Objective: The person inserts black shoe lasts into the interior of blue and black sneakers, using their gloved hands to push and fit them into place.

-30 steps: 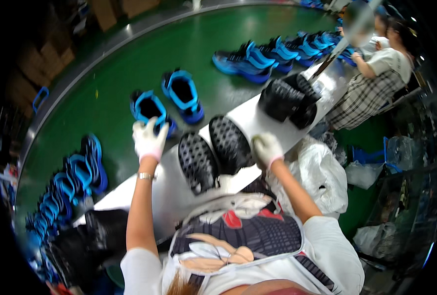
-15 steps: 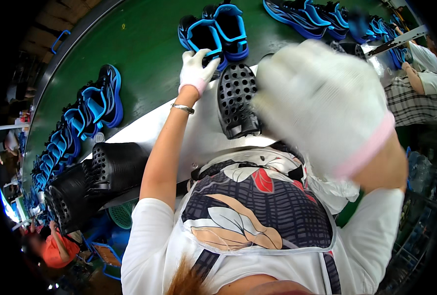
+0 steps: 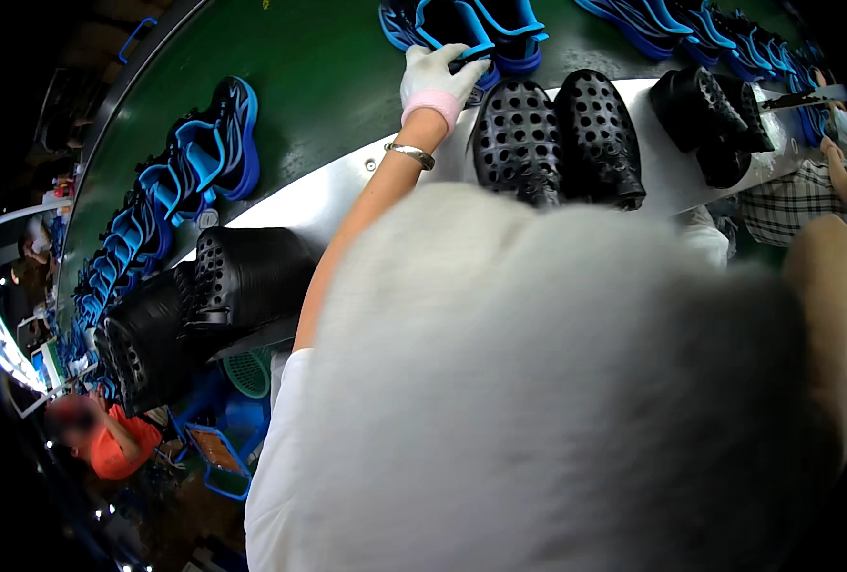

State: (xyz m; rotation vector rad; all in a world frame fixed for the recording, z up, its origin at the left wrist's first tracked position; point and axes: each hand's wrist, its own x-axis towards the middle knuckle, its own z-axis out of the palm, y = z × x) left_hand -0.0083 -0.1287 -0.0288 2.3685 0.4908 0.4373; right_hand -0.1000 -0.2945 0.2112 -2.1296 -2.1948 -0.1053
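Observation:
At the top middle a pair of black sneakers with bright blue lining and soles stands on the green surface. My left hand [image 3: 439, 80], in a white glove with a pink cuff, has its fingers closed on the heel of the left sneaker [image 3: 454, 27]. The right sneaker [image 3: 513, 36] stands beside it. Just nearer to me are two black, shoe-shaped blocks full of round holes, a left block [image 3: 517, 138] and a right block [image 3: 600, 133]. Large and blurred, my gloved right hand [image 3: 547, 381] fills the lower middle; its fingers cannot be made out.
Sneaker rows run along the green conveyor [image 3: 318, 81] at left [image 3: 237, 138] and upper right [image 3: 647, 27]. Black perforated blocks stand on the metal ledge [image 3: 371, 176], at left [image 3: 247, 276] and right [image 3: 704, 110]. Other people work at far left [image 3: 123, 448] and right [image 3: 795, 200].
My right hand has come up close to the camera and now hides my lap. The second perforated block, covered before, shows. The view has shifted; my left hand stays at the sneaker.

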